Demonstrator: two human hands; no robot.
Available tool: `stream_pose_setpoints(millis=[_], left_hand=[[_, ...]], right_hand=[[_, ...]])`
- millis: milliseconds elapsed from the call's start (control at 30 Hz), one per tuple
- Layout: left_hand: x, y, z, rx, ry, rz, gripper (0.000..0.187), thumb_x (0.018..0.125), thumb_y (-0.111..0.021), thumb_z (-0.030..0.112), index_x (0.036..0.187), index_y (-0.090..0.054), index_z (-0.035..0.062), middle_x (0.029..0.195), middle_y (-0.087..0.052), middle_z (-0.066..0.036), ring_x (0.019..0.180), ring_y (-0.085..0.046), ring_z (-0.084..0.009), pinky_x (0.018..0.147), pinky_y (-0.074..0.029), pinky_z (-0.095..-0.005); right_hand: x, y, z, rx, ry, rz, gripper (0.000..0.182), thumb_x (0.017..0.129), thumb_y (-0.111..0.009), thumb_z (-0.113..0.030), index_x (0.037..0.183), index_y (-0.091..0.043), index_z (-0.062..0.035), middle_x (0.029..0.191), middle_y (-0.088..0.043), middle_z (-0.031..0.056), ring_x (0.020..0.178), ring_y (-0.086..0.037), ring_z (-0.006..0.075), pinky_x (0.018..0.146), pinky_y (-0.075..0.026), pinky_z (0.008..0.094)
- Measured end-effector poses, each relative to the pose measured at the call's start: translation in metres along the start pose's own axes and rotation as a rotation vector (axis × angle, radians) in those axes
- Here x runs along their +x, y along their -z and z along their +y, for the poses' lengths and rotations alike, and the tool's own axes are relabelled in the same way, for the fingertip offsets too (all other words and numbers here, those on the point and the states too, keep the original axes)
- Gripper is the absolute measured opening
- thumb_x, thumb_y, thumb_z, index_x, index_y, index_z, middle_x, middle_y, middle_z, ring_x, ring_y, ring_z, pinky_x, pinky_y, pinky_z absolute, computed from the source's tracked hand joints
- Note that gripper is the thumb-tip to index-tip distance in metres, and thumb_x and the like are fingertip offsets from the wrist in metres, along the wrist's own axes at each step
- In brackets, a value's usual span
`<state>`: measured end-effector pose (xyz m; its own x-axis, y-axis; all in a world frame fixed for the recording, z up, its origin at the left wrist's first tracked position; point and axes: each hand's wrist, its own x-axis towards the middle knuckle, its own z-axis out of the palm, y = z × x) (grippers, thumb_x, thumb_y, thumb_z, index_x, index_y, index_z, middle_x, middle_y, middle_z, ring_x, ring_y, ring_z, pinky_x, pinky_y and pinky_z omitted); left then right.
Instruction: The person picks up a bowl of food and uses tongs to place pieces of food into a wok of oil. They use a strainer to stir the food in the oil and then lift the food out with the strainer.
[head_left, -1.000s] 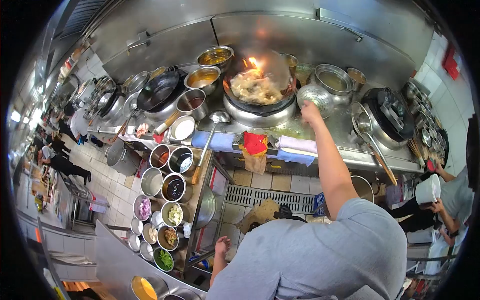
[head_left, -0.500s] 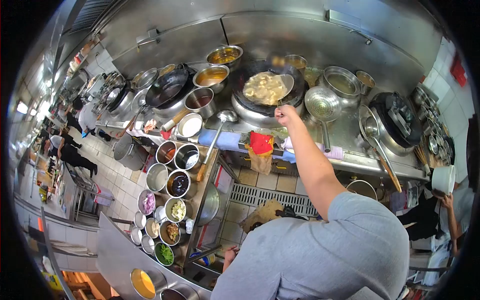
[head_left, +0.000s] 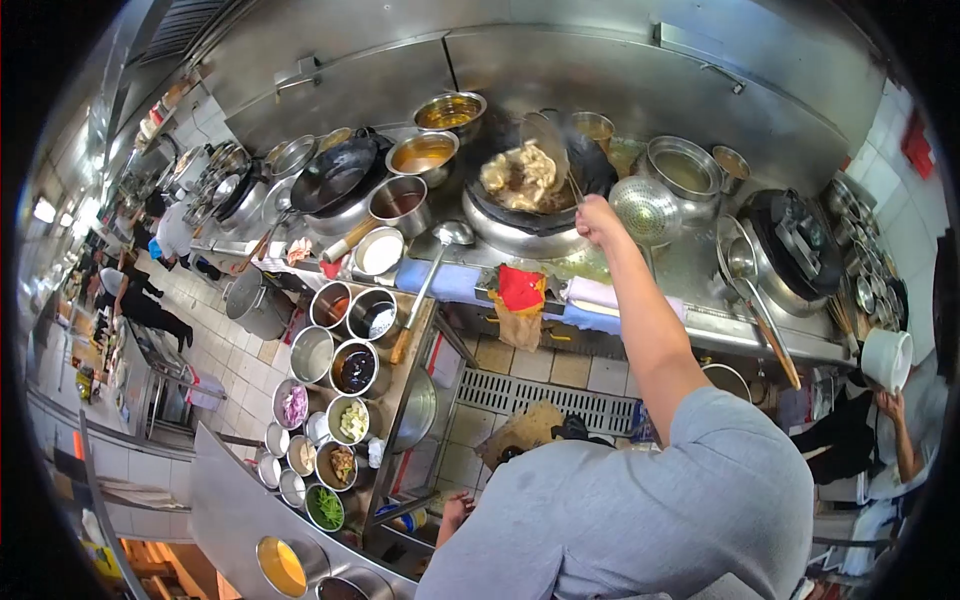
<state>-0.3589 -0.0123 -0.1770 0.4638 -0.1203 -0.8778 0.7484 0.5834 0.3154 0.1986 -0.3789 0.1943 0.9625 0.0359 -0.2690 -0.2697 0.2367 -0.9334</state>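
My right hand (head_left: 594,218) is closed round the thin handle of a round wire skimmer (head_left: 543,135), reached out over the stove. The skimmer stands tilted up at the right side of a black wok (head_left: 482,170). Pale, wet pieces of food (head_left: 520,176) tumble at its face, inside the wok. Low beside my body, my left hand (head_left: 457,508) is partly hidden by my grey shirt; its fingers show too little to make out their pose. A perforated strainer (head_left: 645,208) lies to the right of my right hand.
Steel bowls of amber liquid (head_left: 422,154) stand left of the wok. A ladle (head_left: 453,233) rests across the seasoning cart, with several pots of sauces and chopped vegetables. Red and blue cloths (head_left: 520,288) lie along the stove edge. At right, another person's hand (head_left: 889,404) holds a white pot (head_left: 886,360).
My right hand has moved slightly right, and the skimmer has swung from lying in the wok to tilted upright. The food has lifted and bunched up. The strainer's handle is now behind my arm.
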Motion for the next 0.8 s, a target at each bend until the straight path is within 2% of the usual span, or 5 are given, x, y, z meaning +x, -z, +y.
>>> stream_pose_setpoints(millis=[100, 400, 433, 767, 800], left_hand=[[-0.028, -0.037, 0.023, 0.512, -0.176, 0.235, 0.028, 0.084, -0.036, 0.020, 0.111, -0.045, 0.0150, 0.098, -0.057, -0.006, 0.076, -0.053, -0.0192, 0.064, -0.039, -0.0339], [-0.006, -0.064, 0.041, 0.271, -0.392, 0.139, 0.024, 0.084, -0.044, 0.018, 0.107, -0.049, 0.0143, 0.094, -0.058, -0.005, 0.069, -0.056, -0.0159, 0.060, -0.040, -0.0340], [-0.012, -0.071, 0.042, 0.276, -0.399, 0.139, 0.023, 0.084, -0.044, 0.017, 0.106, -0.049, 0.0142, 0.092, -0.058, -0.005, 0.068, -0.056, -0.0155, 0.060, -0.040, -0.0340], [0.019, 0.011, -0.031, 0.309, -0.256, -0.012, 0.021, 0.084, -0.040, 0.017, 0.101, -0.051, 0.0095, 0.089, -0.058, -0.009, 0.076, -0.055, -0.0247, 0.075, -0.042, -0.0352], [0.014, 0.015, -0.033, 0.267, -0.239, -0.029, 0.022, 0.084, -0.040, 0.017, 0.100, -0.051, 0.0088, 0.089, -0.058, -0.009, 0.077, -0.055, -0.0255, 0.076, -0.041, -0.0351]], right_hand=[[-0.012, 0.000, -0.021, 0.023, -0.011, -0.010, 0.015, 0.077, -0.038, 0.003, 0.085, -0.035, -0.0093, 0.060, -0.038, 0.0052, 0.039, -0.031, 0.0098, 0.031, -0.022, 0.0230], [-0.006, 0.031, -0.010, -0.517, 0.363, 0.237, 0.012, 0.082, -0.039, -0.006, 0.093, -0.044, -0.0073, 0.069, -0.043, 0.0086, 0.040, -0.035, 0.0118, 0.032, -0.026, 0.0260], [-0.013, 0.036, -0.007, -0.673, 0.366, 0.326, 0.025, 0.079, -0.045, -0.009, 0.101, -0.049, -0.0002, 0.095, -0.056, 0.0247, 0.090, -0.054, 0.0375, 0.078, -0.041, 0.0395], [-0.019, 0.062, 0.088, -0.425, 0.465, 0.526, 0.034, 0.080, -0.047, -0.013, 0.112, -0.046, -0.0005, 0.102, -0.054, 0.0259, 0.098, -0.052, 0.0374, 0.085, -0.039, 0.0402], [-0.012, 0.066, 0.090, -0.435, 0.486, 0.539, 0.031, 0.081, -0.045, -0.009, 0.111, -0.046, -0.0014, 0.088, -0.053, 0.0170, 0.073, -0.049, 0.0255, 0.062, -0.039, 0.0342]])
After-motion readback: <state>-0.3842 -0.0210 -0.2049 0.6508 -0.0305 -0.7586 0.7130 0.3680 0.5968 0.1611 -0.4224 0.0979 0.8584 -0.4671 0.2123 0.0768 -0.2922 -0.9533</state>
